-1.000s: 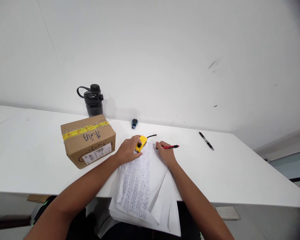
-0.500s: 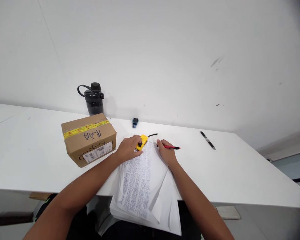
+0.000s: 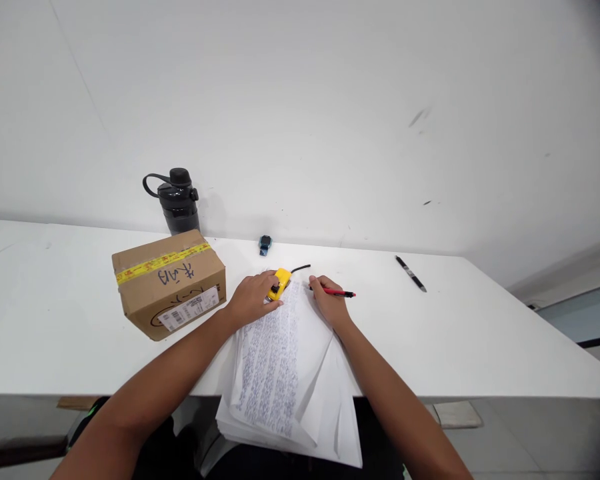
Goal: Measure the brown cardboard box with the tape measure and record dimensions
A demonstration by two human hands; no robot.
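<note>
A loose stack of printed paper sheets (image 3: 280,367) lies in front of me and hangs over the white table's near edge (image 3: 480,380). My left hand (image 3: 253,299) is closed on a small yellow tape measure (image 3: 279,284) at the top edge of the sheets; a short black strap sticks out from it. My right hand (image 3: 327,300) grips a red pen (image 3: 341,292) and rests on the paper's top right corner.
A taped cardboard box (image 3: 169,281) with a label stands left of my hands. Behind it a black bottle (image 3: 177,200) is by the wall. A small blue object (image 3: 265,244) and a black pen (image 3: 410,273) lie farther back on the table.
Only the camera view has shifted slightly; both hands stay where they were on the tape measure and the pen.
</note>
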